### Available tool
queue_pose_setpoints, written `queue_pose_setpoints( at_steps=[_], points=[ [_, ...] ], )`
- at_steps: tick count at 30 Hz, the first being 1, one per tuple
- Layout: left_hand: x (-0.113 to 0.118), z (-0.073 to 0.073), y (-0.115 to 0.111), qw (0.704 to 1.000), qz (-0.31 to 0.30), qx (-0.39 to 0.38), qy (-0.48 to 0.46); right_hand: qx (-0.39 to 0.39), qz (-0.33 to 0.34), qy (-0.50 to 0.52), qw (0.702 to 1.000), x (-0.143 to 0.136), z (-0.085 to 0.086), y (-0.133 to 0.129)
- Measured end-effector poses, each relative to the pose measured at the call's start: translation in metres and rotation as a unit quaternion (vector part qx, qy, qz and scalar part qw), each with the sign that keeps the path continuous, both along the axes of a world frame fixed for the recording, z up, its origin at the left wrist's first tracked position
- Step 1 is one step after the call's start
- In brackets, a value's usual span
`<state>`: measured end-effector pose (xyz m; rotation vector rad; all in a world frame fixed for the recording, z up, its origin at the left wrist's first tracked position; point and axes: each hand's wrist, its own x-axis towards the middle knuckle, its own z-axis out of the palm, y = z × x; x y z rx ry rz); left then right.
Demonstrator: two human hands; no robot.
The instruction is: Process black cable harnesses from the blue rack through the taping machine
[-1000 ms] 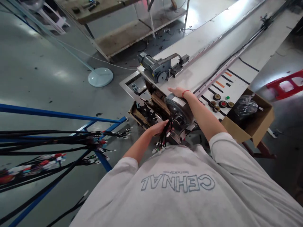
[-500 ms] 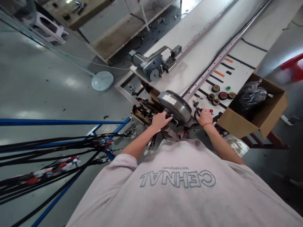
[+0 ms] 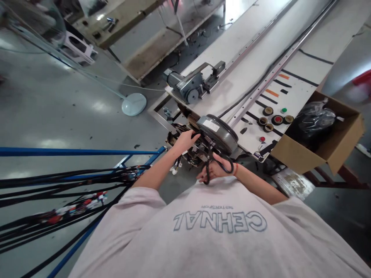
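My right hand (image 3: 215,168), with a red string at the wrist, is closed on black-handled scissors (image 3: 209,159) in front of my shirt. Their handles face me and the blades point at the machine end. My left hand (image 3: 186,141) is at the left side of a round dark drum (image 3: 223,133) with a white label, its fingers pinched at dark parts. What they hold, if anything, is too small to tell. Wires and dark brackets (image 3: 194,156) lie below the drum, between my hands.
Tape rolls (image 3: 268,111), red and green buttons and tape strips are on the white table (image 3: 249,141). An open cardboard box (image 3: 303,153) stands at the right. A motor unit (image 3: 189,85) sits beyond the drum. Black cable bundles (image 3: 72,179) hang over a blue frame (image 3: 81,151) at left.
My right hand has lifted the scissors off the table and brought them left, in front of my shirt. My left hand has shifted left along the drum. The view has moved slightly.
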<state>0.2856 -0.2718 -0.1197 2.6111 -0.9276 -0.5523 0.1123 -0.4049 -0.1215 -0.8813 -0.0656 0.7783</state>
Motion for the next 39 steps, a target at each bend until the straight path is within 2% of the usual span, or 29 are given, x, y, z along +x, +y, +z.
queue_pose_setpoints(
  at_steps=[2, 4, 7, 9, 10, 12, 14, 16, 17, 18, 19, 20, 21, 22, 23, 24, 25, 26, 28, 29, 30, 32, 35, 37, 39],
  points=[
    [-0.001, 0.003, 0.0, 1.0, -0.007, 0.005, -0.017, -0.007, -0.007, 0.06, 0.998, 0.029, -0.011, 0.014],
    [0.001, 0.006, 0.001, 1.0, -0.01, 0.011, -0.019, -0.054, -0.016, 0.106, 0.993, 0.034, -0.015, 0.018],
    [0.008, 0.005, 0.001, 1.0, -0.015, 0.023, 0.013, -0.133, -0.026, 0.053, 0.989, -0.01, -0.004, 0.006],
    [0.014, 0.001, -0.001, 0.997, -0.016, 0.041, 0.065, -0.194, -0.117, -0.018, 0.974, -0.049, 0.003, -0.014],
    [0.016, -0.002, -0.002, 0.994, -0.016, 0.049, 0.093, -0.252, -0.189, -0.025, 0.949, -0.064, 0.004, -0.027],
    [0.018, -0.008, -0.003, 0.99, -0.015, 0.053, 0.129, -0.404, -0.297, 0.019, 0.865, -0.078, 0.0, -0.06],
    [0.017, -0.014, 0.0, 0.991, -0.005, 0.035, 0.127, -0.565, -0.32, 0.093, 0.755, -0.074, -0.009, -0.095],
    [0.014, -0.016, 0.006, 0.993, 0.007, 0.003, 0.117, -0.674, -0.321, 0.115, 0.655, -0.064, -0.014, -0.123],
    [0.012, -0.017, 0.009, 0.992, 0.009, -0.012, 0.122, -0.701, -0.342, 0.104, 0.617, -0.06, -0.013, -0.131],
    [0.009, -0.016, 0.013, 0.99, 0.008, -0.028, 0.141, -0.707, -0.379, 0.083, 0.592, -0.057, -0.009, -0.133],
    [0.006, -0.014, 0.017, 0.983, 0.006, -0.045, 0.176, -0.687, -0.42, 0.057, 0.59, -0.056, -0.002, -0.129],
    [0.003, -0.011, 0.02, 0.972, 0.007, -0.061, 0.227, -0.645, -0.45, 0.031, 0.617, -0.054, 0.006, -0.118],
    [-0.001, -0.008, 0.024, 0.953, 0.014, -0.078, 0.294, -0.585, -0.456, 0.01, 0.67, -0.051, 0.013, -0.103],
    [-0.005, -0.004, 0.028, 0.925, 0.025, -0.093, 0.368, -0.51, -0.434, -0.002, 0.743, -0.046, 0.019, -0.083],
    [-0.01, -0.001, 0.032, 0.89, 0.037, -0.106, 0.442, -0.426, -0.389, -0.004, 0.817, -0.038, 0.023, -0.062],
    [-0.014, 0.001, 0.036, 0.852, 0.045, -0.114, 0.509, -0.342, -0.339, 0.007, 0.877, -0.027, 0.023, -0.042],
    [-0.019, 0.004, 0.041, 0.816, 0.05, -0.115, 0.564, -0.266, -0.302, 0.03, 0.915, -0.014, 0.02, -0.024],
    [-0.023, 0.005, 0.046, 0.786, 0.048, -0.11, 0.606, -0.2, -0.29, 0.058, 0.934, 0.002, 0.014, -0.009],
    [-0.03, 0.005, 0.055, 0.757, 0.034, -0.093, 0.646, -0.104, -0.33, 0.098, 0.933, 0.032, -0.002, 0.009],
    [-0.033, 0.003, 0.058, 0.76, 0.024, -0.092, 0.643, -0.083, -0.365, 0.108, 0.921, 0.044, -0.01, 0.014],
    [-0.035, 0.0, 0.059, 0.775, 0.01, -0.101, 0.624, -0.086, -0.398, 0.113, 0.906, 0.054, -0.018, 0.018],
    [-0.041, -0.008, 0.057, 0.833, -0.018, -0.143, 0.533, -0.152, -0.457, 0.111, 0.869, 0.062, -0.031, 0.026],
    [-0.056, -0.025, 0.048, 0.923, -0.021, -0.212, 0.322, -0.269, -0.521, 0.098, 0.804, 0.05, -0.04, 0.05],
    [-0.074, -0.033, 0.048, 0.944, -0.014, -0.233, 0.231, -0.29, -0.54, 0.096, 0.784, 0.034, -0.043, 0.069],
    [-0.095, -0.034, 0.062, 0.941, -0.027, -0.23, 0.246, -0.285, -0.518, 0.112, 0.799, 0.019, -0.046, 0.083]
  ],
)
